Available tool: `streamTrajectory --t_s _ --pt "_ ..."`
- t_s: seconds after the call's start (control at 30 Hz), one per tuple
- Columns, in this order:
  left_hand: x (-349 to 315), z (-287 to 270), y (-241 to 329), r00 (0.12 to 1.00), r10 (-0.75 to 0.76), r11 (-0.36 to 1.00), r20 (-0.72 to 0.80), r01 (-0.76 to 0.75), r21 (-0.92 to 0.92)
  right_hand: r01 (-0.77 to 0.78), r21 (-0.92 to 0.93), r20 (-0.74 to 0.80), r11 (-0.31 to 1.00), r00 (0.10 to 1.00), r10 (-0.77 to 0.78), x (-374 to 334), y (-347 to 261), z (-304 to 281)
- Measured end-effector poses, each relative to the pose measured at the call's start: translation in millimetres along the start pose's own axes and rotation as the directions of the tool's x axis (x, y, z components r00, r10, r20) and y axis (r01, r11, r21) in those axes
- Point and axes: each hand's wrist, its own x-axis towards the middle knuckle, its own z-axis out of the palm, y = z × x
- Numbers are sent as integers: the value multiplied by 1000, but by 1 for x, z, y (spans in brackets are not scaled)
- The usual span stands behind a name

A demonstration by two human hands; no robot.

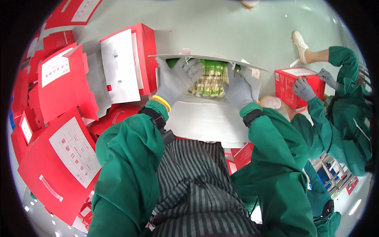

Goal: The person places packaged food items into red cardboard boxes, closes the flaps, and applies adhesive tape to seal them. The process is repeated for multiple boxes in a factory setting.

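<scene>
Hands, left (pixel 175 79) and right (pixel 238 90), grip a clear produce pack (pixel 207 81) lying between them inside a white box (pixel 205 118).

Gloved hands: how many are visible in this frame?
4. The person's left hand and right hand press on the packet of pale stalks inside the open white box. A co-worker's two hands hold a small red box at right.

A bundle (pixel 208 81) sits inside an open box (pixel 205 118) on the person's lap, left hand (pixel 175 79) and right hand (pixel 237 90) flanking it. Flattened boxes (pixel 67 130) lie piled on the floor to the left; a co-worker (pixel 339 106) with a small box (pixel 294 81) sits right.
</scene>
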Motion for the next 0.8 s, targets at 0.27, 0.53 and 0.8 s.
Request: streamTrajectory --t_s 0.27,0.53,0.8 --pt "-8 1 7 994 8 995 -106 -18 -100 -47 22 -17 999 999 48 -4 -3 -2" --pt "-10 -2 8 995 20 998 -99 -25 -50 -102 120 -13 988 994 104 23 -3 -3" --pt "-36 17 16 998 16 1000 -61 -16 -7 35 123 30 992 999 -39 21 8 -5"
